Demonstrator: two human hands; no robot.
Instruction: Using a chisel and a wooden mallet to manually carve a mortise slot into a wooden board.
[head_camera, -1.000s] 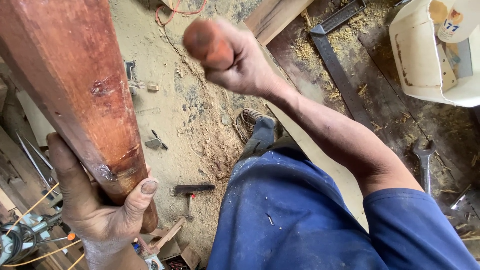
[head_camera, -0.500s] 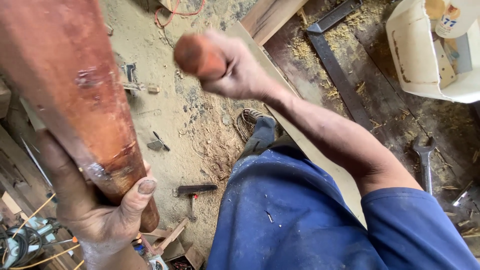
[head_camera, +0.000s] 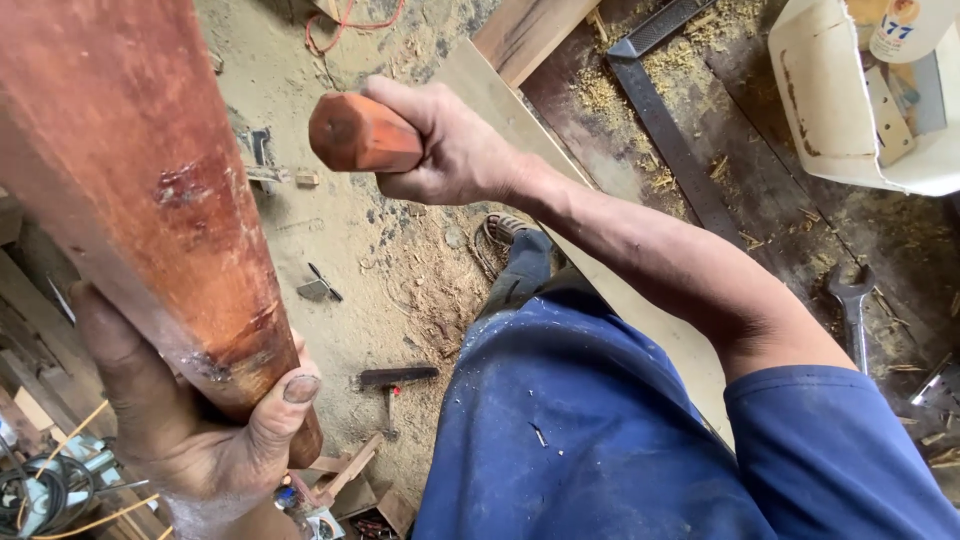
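— Sawdust-strewn workshop floor (head_camera: 400, 250) underneath, littered with shavings and offcuts. Anything in the left hand (head_camera: 190, 430)?

— Wrapped from below around a thick reddish-brown wooden post (head_camera: 140, 200), thumb pressed flat on its face, fingers hidden behind. Closed tight on it.

— And the right hand (head_camera: 450, 150)?

— Fisted round an orange-red wooden handle (head_camera: 365, 133), butt end pointing toward the post. Held just beside the post, not touching. Cannot tell what sits at the other end, hidden by the fist.

— Between the two hands?

— Only open air, floor far below. Down past the left thumb, a small hammer (head_camera: 395, 385) lying flat on the sawdust. Farther up from it, a small metal blade (head_camera: 318, 288).

— Under the right forearm?

— Blue-clad leg (head_camera: 580, 430) and a foot in a woven sandal (head_camera: 500, 245), set against a pale plank (head_camera: 520, 110).

— Beyond the right wrist?

— Long dark steel square (head_camera: 670, 140) on dark boards, a spanner (head_camera: 853, 310) near the elbow, and a white plastic tub (head_camera: 830, 110) well apart at the far corner.

— Beside the left wrist?

— Tangle of cables (head_camera: 40, 490) and wood scraps.
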